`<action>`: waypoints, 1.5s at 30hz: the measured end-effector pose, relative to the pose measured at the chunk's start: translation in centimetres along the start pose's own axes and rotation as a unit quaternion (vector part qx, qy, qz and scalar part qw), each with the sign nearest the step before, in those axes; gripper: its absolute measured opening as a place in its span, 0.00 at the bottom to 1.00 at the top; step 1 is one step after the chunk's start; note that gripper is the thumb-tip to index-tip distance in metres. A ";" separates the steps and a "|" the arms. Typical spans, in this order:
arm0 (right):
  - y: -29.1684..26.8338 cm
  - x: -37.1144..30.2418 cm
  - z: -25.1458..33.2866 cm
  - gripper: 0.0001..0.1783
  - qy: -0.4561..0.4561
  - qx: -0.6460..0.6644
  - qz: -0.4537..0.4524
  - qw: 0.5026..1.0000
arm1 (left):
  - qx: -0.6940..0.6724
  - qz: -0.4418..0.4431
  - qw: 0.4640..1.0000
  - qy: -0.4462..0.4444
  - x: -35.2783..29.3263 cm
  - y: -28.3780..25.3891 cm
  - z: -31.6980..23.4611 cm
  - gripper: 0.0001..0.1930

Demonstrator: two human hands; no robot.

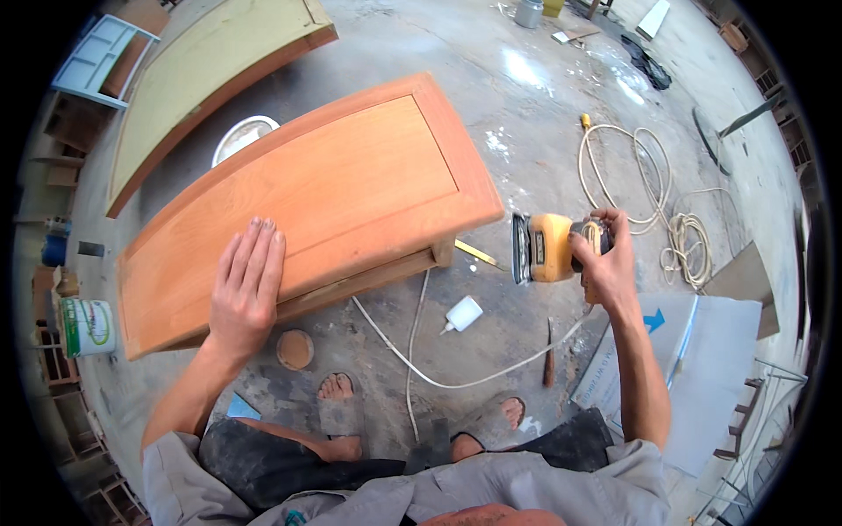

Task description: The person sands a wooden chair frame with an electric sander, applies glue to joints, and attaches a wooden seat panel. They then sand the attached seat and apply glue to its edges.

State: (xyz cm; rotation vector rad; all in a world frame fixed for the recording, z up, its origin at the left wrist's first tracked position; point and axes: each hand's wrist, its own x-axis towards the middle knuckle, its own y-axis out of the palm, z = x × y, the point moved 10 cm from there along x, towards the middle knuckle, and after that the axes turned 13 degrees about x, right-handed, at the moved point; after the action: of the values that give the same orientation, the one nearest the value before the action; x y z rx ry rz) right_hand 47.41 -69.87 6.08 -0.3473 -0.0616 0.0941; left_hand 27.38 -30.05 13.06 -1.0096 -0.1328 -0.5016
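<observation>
A reddish-orange wooden panel point(324, 202) with a raised frame lies tilted before me, bearing on a wooden support under its near edge. My left hand point(250, 285) rests flat on its near left part, fingers stretched out side by side. Off the panel's right end, my right hand point(607, 263) grips a yellow and black electric sander point(551, 248). The sander is held on its side, its dark pad facing the panel with a gap between them. From it a pale cord point(465, 384) loops down over the floor and passes beneath the panel.
On the floor lie a white squeeze bottle point(463, 313), a wooden-handled tool point(549, 359), a round tan lid point(295, 349) and a yellow utility knife point(478, 254). Coiled cable point(688, 250) and flattened cardboard point(710, 368) are at right. Another large panel point(202, 79) stands far left.
</observation>
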 end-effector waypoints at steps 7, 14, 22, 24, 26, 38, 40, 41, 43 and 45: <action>-2.6 -2.4 6.2 0.27 0.024 0.122 -0.029 0.992 | -0.033 0.003 0.999 -0.012 -0.7 -0.4 -1.2 0.26; 1.6 -3.6 13.2 0.27 -0.047 0.043 0.005 0.998 | -0.064 0.001 0.997 -0.034 -1.0 -0.6 -1.0 0.27; 4.2 -1.7 16.6 0.26 -0.088 -0.103 0.074 0.988 | -0.098 0.015 0.994 -0.044 -1.1 -0.6 -0.8 0.29; 2.8 -3.5 16.4 0.26 -0.118 -0.150 0.087 0.978 | -0.097 0.013 0.994 -0.046 -1.0 -0.7 -0.9 0.29; 1.4 -5.1 15.7 0.25 -0.084 -0.147 0.085 0.982 | -0.094 0.016 0.994 -0.045 -0.7 -0.6 -1.2 0.27; 7.3 -1.1 21.0 0.21 -0.218 -0.214 0.131 0.943 | -0.110 0.012 0.993 -0.042 -1.1 -0.5 -0.8 0.33; 8.7 1.3 21.2 0.20 -0.226 -0.235 0.147 0.934 | -0.106 0.020 0.993 -0.040 -0.8 -0.7 -0.8 0.29; 8.9 2.5 21.3 0.20 -0.219 -0.250 0.156 0.930 | -0.108 0.019 0.993 -0.037 -0.5 -0.8 -1.0 0.27; 9.3 2.7 21.6 0.20 -0.215 -0.266 0.182 0.922 | -0.110 0.020 0.993 -0.035 -0.6 -0.6 -0.9 0.27; 9.2 1.2 21.6 0.20 -0.214 -0.274 0.216 0.913 | -0.120 0.022 0.992 -0.035 -0.9 -0.5 -0.8 0.29</action>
State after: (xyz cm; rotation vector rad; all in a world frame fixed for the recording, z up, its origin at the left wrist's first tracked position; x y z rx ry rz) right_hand 46.22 -53.83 23.25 -0.8969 -0.4529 0.6010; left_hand 26.29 -30.60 12.71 -1.2625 -0.1140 -0.4496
